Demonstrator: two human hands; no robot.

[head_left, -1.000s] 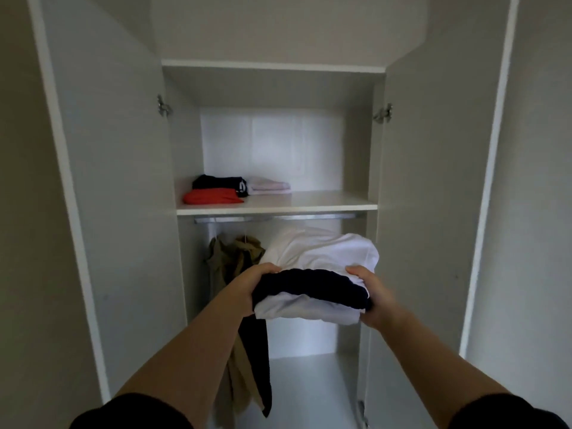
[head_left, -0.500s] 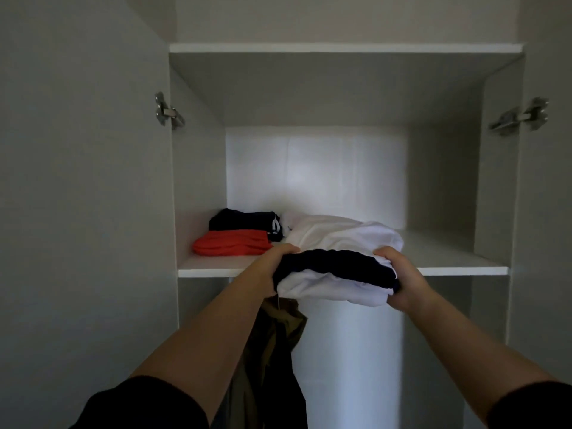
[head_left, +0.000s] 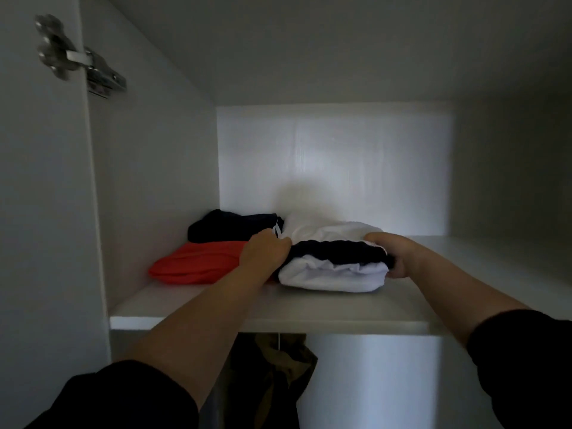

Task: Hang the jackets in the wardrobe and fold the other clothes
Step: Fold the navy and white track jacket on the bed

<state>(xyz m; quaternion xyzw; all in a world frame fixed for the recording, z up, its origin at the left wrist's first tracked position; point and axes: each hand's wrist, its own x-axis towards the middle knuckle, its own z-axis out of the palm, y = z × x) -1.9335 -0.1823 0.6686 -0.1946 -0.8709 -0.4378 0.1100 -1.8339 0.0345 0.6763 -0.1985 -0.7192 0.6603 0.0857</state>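
White-and-black folded bundle [head_left: 334,272] rests on the wardrobe shelf [head_left: 309,311], just right of a red folded garment [head_left: 198,264]. Left hand [head_left: 266,252] and right hand [head_left: 394,255] grip its 2 ends, both curled around the fabric.

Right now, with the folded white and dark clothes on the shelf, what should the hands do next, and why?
Probably loosen the grip and draw both hands back. The folded white-and-dark clothes bundle rests flat on the white wardrobe shelf, beside the folded red garment, with the left hand and right hand holding its ends, so it seems placed.
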